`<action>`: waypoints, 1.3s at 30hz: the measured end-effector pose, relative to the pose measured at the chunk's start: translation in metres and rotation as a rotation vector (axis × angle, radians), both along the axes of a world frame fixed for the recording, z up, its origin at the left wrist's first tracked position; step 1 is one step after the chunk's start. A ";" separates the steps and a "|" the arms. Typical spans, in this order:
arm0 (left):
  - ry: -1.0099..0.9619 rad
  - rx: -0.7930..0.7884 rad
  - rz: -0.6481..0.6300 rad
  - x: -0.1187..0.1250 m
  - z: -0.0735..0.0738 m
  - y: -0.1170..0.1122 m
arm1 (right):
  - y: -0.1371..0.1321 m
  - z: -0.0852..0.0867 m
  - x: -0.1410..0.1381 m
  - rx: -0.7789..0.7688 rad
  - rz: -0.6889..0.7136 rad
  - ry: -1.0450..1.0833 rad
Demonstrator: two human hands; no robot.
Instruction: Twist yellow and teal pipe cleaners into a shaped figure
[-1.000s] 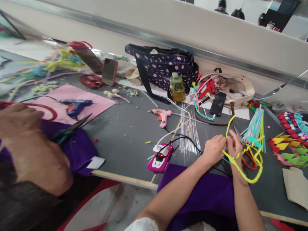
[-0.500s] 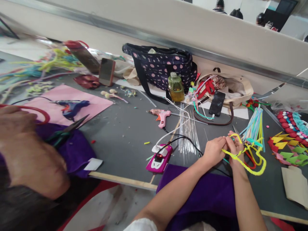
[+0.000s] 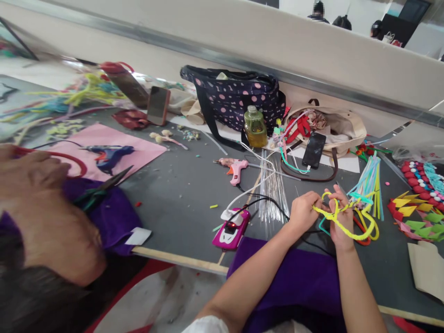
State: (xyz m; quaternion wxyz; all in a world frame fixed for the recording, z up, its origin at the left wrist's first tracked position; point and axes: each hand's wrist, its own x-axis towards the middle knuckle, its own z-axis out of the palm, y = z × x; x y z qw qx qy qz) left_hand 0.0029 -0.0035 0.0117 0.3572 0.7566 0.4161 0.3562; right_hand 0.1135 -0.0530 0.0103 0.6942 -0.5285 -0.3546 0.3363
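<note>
Spreading beneath both forearms, the grey bench (image 3: pixel 180 203) backed a fuzzy yellow frame (image 3: pixel 354 237), a bent, looped outline whose long axis ran from about nine o'clock at the left fingers to between three and four, twelve being straight ahead. A standing bundle of pastel stems (image 3: pixel 370 178) was at one o'clock from it, and red-handled scissors (image 3: pixel 364 242) showed partly behind its loops. The left hand (image 3: pixel 305 210) was closed on the frame's nine o'clock end, so most of the frame lay at three o'clock from that hand. The right hand (image 3: pixel 346 218) was the nearer to the wide loops; its fingers pointed up and the yellow strands crossed in front of its palm, though whether it gripped them I could not tell. A teal strip (image 3: pixel 361 198) touched the frame's upper edge, at one o'clock from the right palm.
</note>
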 end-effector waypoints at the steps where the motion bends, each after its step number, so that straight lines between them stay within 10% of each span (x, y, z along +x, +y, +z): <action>1: -0.004 -0.011 -0.009 0.001 0.000 -0.001 | 0.000 0.000 0.001 -0.018 -0.049 -0.072; 5: -0.044 -0.084 -0.058 0.005 -0.003 -0.005 | 0.001 -0.004 0.008 -0.087 -0.226 -0.320; 12: -0.222 -0.472 -0.190 0.009 -0.014 0.000 | 0.008 -0.021 0.019 -0.090 -0.173 0.027; 17: -0.390 -0.750 -0.287 0.011 -0.013 -0.001 | 0.008 -0.024 0.024 -0.142 -0.205 -0.193; 26: -0.438 -0.806 -0.310 0.010 -0.007 -0.001 | 0.003 -0.019 0.024 -0.212 -0.205 -0.720; 39: -0.473 -0.885 -0.315 0.007 -0.006 0.003 | 0.004 -0.016 0.022 -0.154 -0.136 -0.458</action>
